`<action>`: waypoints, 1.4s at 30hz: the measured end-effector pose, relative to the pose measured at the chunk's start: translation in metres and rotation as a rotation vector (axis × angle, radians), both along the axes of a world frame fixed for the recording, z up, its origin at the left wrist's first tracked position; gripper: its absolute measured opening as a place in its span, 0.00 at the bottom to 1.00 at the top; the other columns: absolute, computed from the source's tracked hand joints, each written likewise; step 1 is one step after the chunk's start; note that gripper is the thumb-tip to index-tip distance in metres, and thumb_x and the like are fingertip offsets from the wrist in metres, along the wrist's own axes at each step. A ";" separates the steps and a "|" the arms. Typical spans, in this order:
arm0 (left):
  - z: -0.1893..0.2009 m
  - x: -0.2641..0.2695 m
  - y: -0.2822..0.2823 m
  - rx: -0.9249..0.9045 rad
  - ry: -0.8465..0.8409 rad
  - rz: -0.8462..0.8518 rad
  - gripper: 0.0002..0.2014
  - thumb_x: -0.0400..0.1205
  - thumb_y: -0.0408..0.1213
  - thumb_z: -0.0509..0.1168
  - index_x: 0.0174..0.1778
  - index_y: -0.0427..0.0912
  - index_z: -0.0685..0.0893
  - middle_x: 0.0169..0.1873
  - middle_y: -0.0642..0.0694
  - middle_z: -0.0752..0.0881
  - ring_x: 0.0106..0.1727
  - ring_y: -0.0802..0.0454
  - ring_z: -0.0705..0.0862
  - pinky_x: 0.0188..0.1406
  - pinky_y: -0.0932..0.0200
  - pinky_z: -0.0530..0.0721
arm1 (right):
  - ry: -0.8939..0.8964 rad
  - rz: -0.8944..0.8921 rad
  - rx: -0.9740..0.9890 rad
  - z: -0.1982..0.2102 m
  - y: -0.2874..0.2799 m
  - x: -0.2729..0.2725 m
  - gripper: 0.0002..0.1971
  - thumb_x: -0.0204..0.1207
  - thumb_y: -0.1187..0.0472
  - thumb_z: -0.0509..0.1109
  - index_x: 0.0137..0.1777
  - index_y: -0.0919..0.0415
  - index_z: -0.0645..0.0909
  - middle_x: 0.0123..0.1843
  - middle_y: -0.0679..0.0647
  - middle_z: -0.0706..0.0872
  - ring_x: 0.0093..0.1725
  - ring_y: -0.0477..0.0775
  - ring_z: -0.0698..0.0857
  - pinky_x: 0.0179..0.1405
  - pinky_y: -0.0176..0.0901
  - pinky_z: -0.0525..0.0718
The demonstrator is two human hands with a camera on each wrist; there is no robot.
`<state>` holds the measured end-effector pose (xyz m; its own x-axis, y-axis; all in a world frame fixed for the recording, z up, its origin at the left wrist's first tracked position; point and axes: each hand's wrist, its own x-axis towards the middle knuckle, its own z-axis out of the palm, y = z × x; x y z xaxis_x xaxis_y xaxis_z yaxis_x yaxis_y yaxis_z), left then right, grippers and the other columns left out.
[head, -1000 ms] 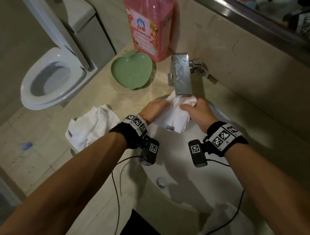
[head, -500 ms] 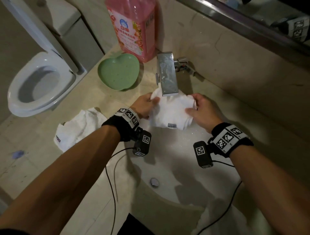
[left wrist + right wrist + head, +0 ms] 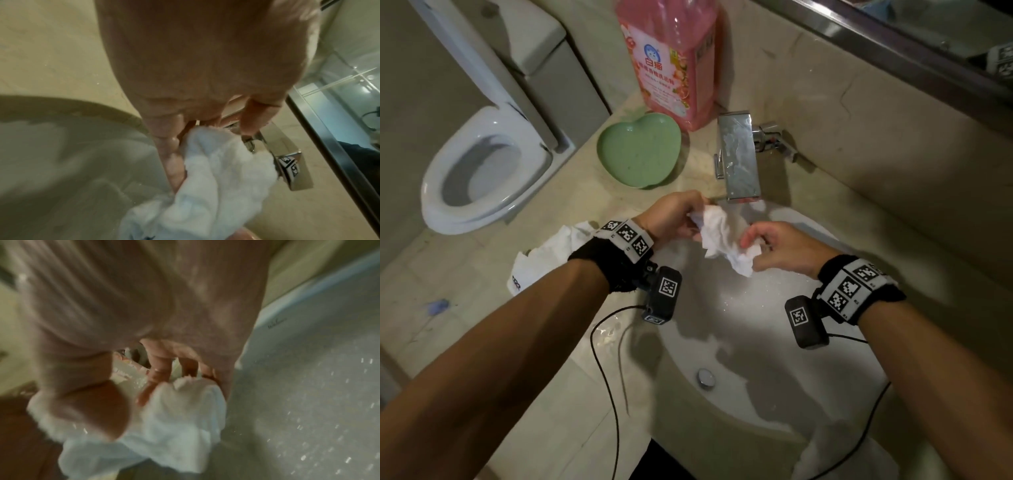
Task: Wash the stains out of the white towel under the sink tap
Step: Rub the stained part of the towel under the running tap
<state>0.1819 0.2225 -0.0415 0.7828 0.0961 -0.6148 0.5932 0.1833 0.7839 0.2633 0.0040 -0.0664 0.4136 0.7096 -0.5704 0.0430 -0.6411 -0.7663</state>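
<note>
Towel: white towel [image 3: 726,236], bunched, held up over sink basin [image 3: 774,342], just below and in front of tap [image 3: 739,161] spout; not touching basin. Also in left wrist view [image 3: 216,186] and right wrist view [image 3: 174,426].
L hand: left hand [image 3: 671,216] grasping towel's upper left end, fingers curled round the cloth; left wrist view shows fingers [image 3: 172,154] along the towel edge.
R hand: right hand [image 3: 780,245] grasping towel's lower right part, thumb and fingers pinched into the folds; thumb [image 3: 98,410] pressed on cloth in right wrist view.
Water: can't tell if tap is running; droplets speckle the basin wall.
Drain: metal plug [image 3: 705,377] at basin bottom, well below towel.
Desk: beige stone desk [image 3: 571,428] around the sink.
2nd cloth: another white cloth [image 3: 541,260] lying crumpled on desk, left of sink, partly behind L wrist.
Dish: green heart-shaped dish [image 3: 638,150] on desk, left of tap.
Bottle: pink bottle [image 3: 671,58] upright behind dish, by the wall.
Toilet: toilet [image 3: 482,168], seat down, lid up, far left beyond desk.
</note>
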 end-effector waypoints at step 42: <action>-0.008 0.018 -0.003 0.641 0.038 -0.608 0.41 0.70 0.43 0.79 0.77 0.44 0.67 0.58 0.50 0.83 0.57 0.55 0.82 0.50 0.66 0.79 | -0.529 -0.061 0.114 -0.021 0.047 0.010 0.21 0.71 0.68 0.77 0.66 0.61 0.86 0.60 0.59 0.90 0.60 0.55 0.87 0.59 0.39 0.81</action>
<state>0.2000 0.2190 -0.0493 0.7908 0.0051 -0.6121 0.4725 -0.6407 0.6052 0.2732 0.0508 -0.0877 0.6658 0.7205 -0.1942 0.4071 -0.5688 -0.7146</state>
